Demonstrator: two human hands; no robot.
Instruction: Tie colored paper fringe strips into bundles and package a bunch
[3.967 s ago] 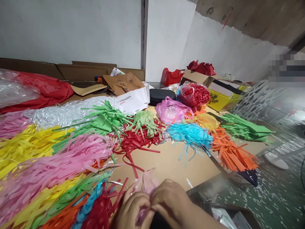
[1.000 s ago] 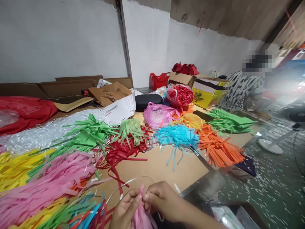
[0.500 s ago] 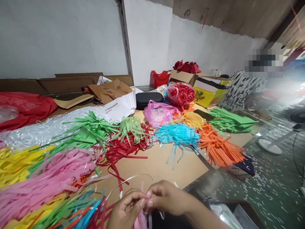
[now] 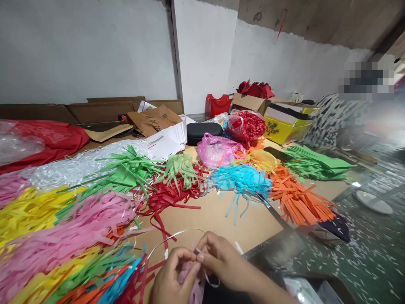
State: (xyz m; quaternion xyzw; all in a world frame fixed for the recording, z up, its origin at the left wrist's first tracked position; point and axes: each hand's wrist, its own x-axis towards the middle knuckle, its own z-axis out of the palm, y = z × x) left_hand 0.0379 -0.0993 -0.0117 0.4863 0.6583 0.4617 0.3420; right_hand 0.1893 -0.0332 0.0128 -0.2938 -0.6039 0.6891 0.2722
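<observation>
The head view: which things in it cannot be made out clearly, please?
- Head view: held pink material, partly behind the left hand and cut off by the bottom edge.
- Head view: white ribbon, partly covered by the right hand.
- Head view: dark bin, cut off by the bottom edge.
- Head view: hands of the co-worker, lost in blur.

Pink strips (image 4: 196, 292) partly hidden by hands (image 4: 174, 276), person (image 4: 333, 116) blurred

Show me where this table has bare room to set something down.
The main free patch is flat tan cardboard, bordered by frayed light blue strips, thin dark red strips, the left hand and the right hand. A narrower one lies between flat orange strips and stacked green strips. Long pink strips and yellow strips crowd the left.
</observation>
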